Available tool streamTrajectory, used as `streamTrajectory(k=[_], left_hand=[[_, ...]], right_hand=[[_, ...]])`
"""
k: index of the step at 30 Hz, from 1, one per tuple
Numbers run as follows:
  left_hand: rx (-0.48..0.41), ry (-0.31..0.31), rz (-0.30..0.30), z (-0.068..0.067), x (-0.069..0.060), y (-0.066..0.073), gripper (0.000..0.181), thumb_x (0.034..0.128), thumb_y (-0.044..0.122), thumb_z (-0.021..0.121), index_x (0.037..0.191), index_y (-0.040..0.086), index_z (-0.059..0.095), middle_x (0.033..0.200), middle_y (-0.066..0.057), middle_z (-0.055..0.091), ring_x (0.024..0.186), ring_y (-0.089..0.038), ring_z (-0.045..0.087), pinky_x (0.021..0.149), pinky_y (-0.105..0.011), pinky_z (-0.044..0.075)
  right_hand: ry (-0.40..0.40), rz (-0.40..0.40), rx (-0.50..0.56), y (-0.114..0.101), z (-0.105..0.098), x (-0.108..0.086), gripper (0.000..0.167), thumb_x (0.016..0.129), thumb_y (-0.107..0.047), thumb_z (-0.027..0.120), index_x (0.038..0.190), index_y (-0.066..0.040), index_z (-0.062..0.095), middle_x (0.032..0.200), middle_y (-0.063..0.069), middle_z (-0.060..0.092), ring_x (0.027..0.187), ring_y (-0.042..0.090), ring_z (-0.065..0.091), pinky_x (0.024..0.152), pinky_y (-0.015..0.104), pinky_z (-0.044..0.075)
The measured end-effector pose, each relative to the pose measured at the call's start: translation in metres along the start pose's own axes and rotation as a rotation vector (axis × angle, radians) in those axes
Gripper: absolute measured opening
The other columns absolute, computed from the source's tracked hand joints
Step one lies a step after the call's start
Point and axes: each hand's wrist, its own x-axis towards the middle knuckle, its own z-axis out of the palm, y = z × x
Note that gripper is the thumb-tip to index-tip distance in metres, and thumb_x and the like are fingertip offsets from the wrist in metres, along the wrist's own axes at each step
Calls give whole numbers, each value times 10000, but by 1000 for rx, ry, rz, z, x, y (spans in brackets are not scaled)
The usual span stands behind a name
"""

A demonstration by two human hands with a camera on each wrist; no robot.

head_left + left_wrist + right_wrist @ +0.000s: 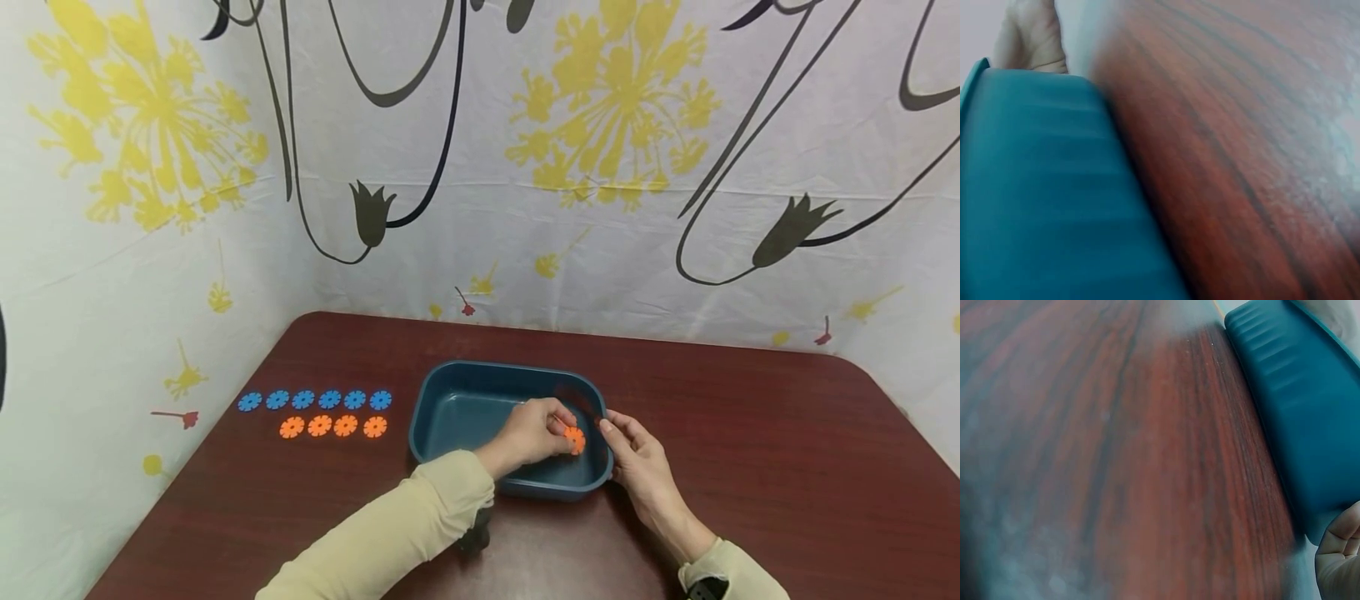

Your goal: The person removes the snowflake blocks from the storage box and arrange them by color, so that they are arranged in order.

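Note:
In the head view a blue-green plastic tub stands at the middle of the table. My left hand reaches into its right half and pinches an orange notched disc between thumb and fingers. At the tub's right end, my right hand grips the rim, thumb on top and fingers beyond the wall. The left wrist view shows the tub's outer wall and part of a hand beyond it. In the right wrist view, some of the right hand touches the tub's end.
Left of the tub lies a row of several blue notched discs. Nearer me runs a row of several orange discs. A dark small object shows under the left sleeve. The brown table meets a patterned cloth behind.

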Motion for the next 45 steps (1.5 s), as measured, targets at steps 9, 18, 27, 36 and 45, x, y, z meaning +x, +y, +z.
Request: streamTrajectory(k=[9, 18, 27, 36, 45], left_hand=[[-273, 1, -47, -13, -9, 6, 221, 771, 20, 748, 965, 97, 677, 794, -14, 615, 653, -91, 597, 613, -250, 546], [-342, 8, -40, -32, -21, 4, 238, 792, 60, 741, 1019, 93, 675, 876, -34, 611, 741, -112, 611, 692, -306, 565], [-374, 57, -56, -61, -35, -3, 248, 803, 116, 744, 1038, 105, 664, 903, -65, 595, 792, -175, 620, 749, -343, 560], [-360, 133, -72, -90, -50, -19, 275, 834, 163, 719, 1089, 98, 641, 940, -79, 591, 802, -228, 647, 747, -319, 554], [-394, 225, -126, -109, -62, -34, 277, 831, 133, 718, 1099, 118, 653, 898, -64, 620, 803, -238, 655, 771, -370, 552]], right_hand=[[-12, 2, 0, -1, -1, 0, 526, 960, -355, 524, 1355, -32, 393, 948, -111, 650, 751, 40, 610, 637, 234, 518], [0, 3, -15, -1, -1, -1, 534, 955, -368, 529, 1356, -41, 398, 1007, -96, 637, 784, 55, 616, 649, 239, 521], [17, 1, -11, 0, 0, 0, 528, 950, -366, 538, 1344, -40, 409, 1008, -92, 638, 785, 56, 619, 642, 243, 522], [13, -5, -11, 0, 0, 0, 521, 954, -360, 534, 1342, -36, 409, 995, -103, 644, 780, 59, 622, 643, 243, 523], [19, 6, -18, -1, 1, 0, 532, 951, -367, 536, 1350, -40, 406, 1010, -102, 637, 779, 53, 618, 646, 237, 520]])
